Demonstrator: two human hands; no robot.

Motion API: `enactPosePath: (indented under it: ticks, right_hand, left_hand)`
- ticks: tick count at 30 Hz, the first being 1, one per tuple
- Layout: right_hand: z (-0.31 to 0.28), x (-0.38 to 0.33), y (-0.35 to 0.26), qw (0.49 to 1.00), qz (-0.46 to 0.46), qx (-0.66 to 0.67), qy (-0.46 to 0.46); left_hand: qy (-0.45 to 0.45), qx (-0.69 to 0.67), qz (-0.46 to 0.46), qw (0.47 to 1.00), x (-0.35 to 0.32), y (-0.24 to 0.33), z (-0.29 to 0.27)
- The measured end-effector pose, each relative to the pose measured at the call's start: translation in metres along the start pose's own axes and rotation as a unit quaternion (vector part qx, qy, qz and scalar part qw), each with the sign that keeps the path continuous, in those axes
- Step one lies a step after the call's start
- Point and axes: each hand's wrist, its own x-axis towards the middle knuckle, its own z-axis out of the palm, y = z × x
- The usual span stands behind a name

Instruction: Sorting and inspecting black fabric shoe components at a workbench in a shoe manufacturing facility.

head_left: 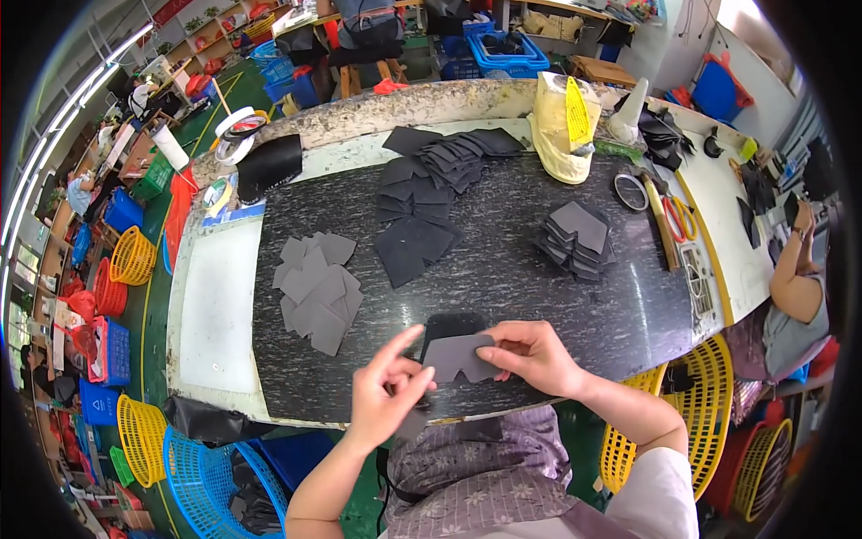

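Observation:
A grey notched cut piece (453, 357) of thin sheet material is held in front of me, above the near edge of the table. My right hand (539, 357) pinches its right end between thumb and fingers. At its left end, my left hand (388, 391) grips with the thumb and curled fingers while the index finger points outward. Just behind it lies a black piece (455, 324), partly covered. A loose pile of grey pieces (316, 286) spreads to the left. Black pieces (415, 247) lie in overlapping rows farther back, and a stack (576, 235) sits to the right.
A cream container (558, 135) with a yellow mesh part stands at the back. Tape rolls (238, 135) are at the back left; scissors (682, 218) lie right. A blue basket (215, 485) and yellow baskets (709, 413) flank me. Another person (795, 296) sits at right.

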Motion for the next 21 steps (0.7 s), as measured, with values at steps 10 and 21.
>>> enactPosePath:
  ticks: [10,21]
  right_hand:
    - [0.004,0.01,0.018,0.864,-0.262,-0.424,0.068]
    - [-0.035,0.145,-0.016,0.768,-0.399,-0.5,0.042]
  left_hand:
    - [0.006,0.239,0.057,0.969,0.016,-0.01,0.018]
    - [0.088,0.25,0.115,0.957,0.036,0.008,-0.018]
